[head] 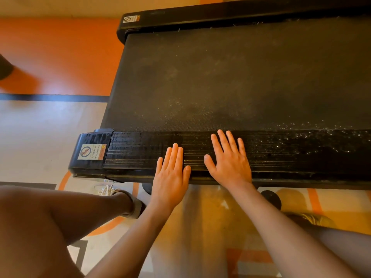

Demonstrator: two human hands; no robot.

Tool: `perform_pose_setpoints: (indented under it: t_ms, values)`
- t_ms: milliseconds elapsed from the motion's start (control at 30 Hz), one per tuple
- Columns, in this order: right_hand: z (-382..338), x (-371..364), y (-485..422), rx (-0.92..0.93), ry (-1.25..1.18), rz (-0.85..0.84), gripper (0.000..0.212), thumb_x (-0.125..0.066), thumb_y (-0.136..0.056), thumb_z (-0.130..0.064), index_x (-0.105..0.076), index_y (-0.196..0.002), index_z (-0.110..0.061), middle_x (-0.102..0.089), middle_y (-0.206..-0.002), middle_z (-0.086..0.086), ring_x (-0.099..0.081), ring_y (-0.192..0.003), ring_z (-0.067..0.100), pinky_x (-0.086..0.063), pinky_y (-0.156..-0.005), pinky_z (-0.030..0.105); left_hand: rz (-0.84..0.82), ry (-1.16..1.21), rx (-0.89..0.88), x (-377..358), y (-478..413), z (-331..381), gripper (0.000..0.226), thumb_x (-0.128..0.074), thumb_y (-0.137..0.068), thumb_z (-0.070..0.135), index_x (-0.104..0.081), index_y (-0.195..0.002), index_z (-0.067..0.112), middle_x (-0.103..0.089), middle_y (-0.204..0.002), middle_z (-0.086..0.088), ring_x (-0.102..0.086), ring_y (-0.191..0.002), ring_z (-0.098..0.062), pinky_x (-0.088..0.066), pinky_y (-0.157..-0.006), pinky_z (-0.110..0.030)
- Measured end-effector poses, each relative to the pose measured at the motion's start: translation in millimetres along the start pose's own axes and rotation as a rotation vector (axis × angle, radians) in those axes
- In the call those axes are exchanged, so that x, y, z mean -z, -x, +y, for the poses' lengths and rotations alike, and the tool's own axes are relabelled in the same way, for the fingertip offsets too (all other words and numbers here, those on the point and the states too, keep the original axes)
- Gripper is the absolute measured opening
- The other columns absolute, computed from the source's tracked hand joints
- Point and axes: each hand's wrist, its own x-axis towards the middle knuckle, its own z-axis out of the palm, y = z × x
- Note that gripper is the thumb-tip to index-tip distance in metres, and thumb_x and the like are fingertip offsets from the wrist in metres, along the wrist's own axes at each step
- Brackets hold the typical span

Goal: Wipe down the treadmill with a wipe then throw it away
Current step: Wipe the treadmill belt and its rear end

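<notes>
Straight, spread fingers [222, 140] of the right hand [230, 163] and the close-set fingers [175, 155] of the left hand [170, 177] lie flat on the ribbed near side rail [140, 151] of a treadmill [241, 15], released and grasping nothing. No wipe shows anywhere, at the hands or on the floor [50, 127]; where it lies cannot be told. A wipe would likely be light, limp and damp, best bunched under flat fingers rather than pinched. The treadmill looks rigid and heavy and needs no hold. White specks [301, 141] dust the rail just right of the right hand, while the stretch toward the warning sticker [92, 152] on the end cap shines. Beyond the rail runs the dusty belt [200, 87].
</notes>
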Motion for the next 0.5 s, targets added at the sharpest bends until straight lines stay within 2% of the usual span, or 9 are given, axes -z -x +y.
perform_pose_setpoints:
  t_ms: [300, 500]
  values:
    - [2, 0, 0, -0.002, 0.012, -0.007, 0.075, -0.016, -0.099, -0.062, -0.026, -0.163, -0.022, -0.018, -0.171, 0.006, -0.013, -0.158, 0.027, -0.012, -0.127, 0.053, -0.064, -0.028, -0.009, 14, -70, 2, 0.065, -0.020, -0.110, 0.050, -0.002, -0.164, 0.020, 0.006, -0.172, -0.001, 0.009, -0.157, -0.019, 0.003, -0.126, -0.045]
    - [0, 0, 0, -0.003, 0.001, 0.005, 0.077, -0.012, -0.098, -0.063, -0.028, -0.162, -0.022, -0.021, -0.170, 0.007, -0.015, -0.158, 0.028, -0.014, -0.127, 0.053, -0.010, 0.012, -0.014, 2, -6, 5, 0.063, -0.018, -0.109, 0.050, -0.001, -0.164, 0.023, 0.009, -0.170, 0.005, 0.016, -0.155, -0.013, 0.013, -0.122, -0.034]
